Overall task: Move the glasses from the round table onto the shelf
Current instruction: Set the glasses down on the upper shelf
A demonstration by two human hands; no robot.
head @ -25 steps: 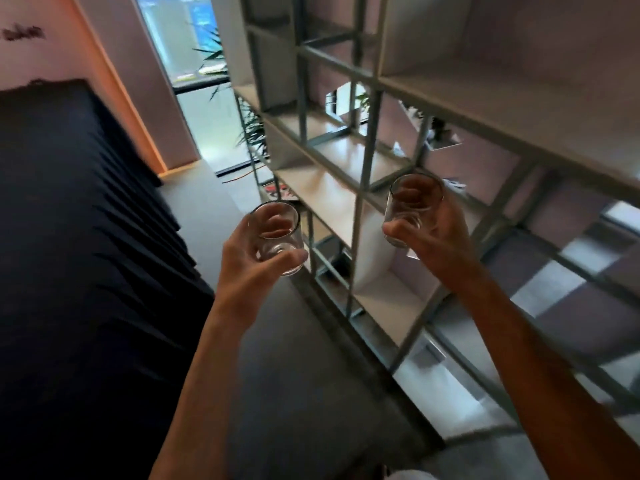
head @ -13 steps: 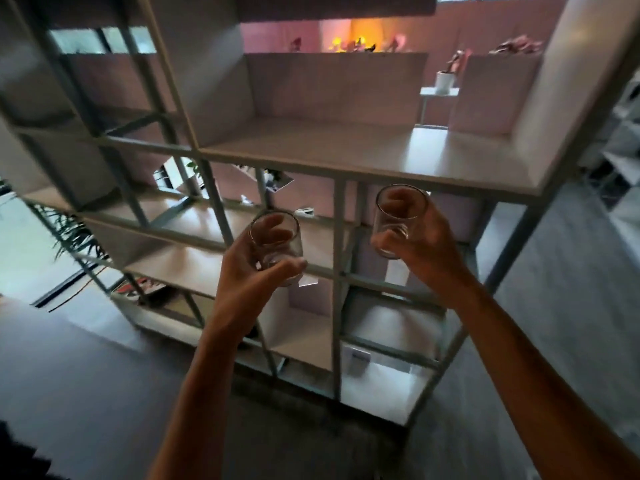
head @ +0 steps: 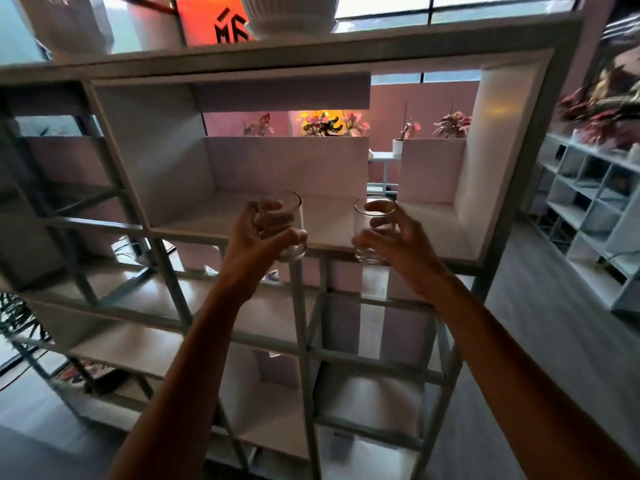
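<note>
Pink wall (head: 433, 98), grey floor (head: 540, 327), bright window (head: 491, 3) above

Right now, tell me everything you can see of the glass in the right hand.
The glass is a short, clear tumbler with a thin round rim and a thicker base, and it looks empty. It is held roughly upright by the right hand: thumb on the near side, fingers curled round the far side and seen through the wall. It hangs in front of the front edge of the wide shelf compartment, not yet set down.
</note>
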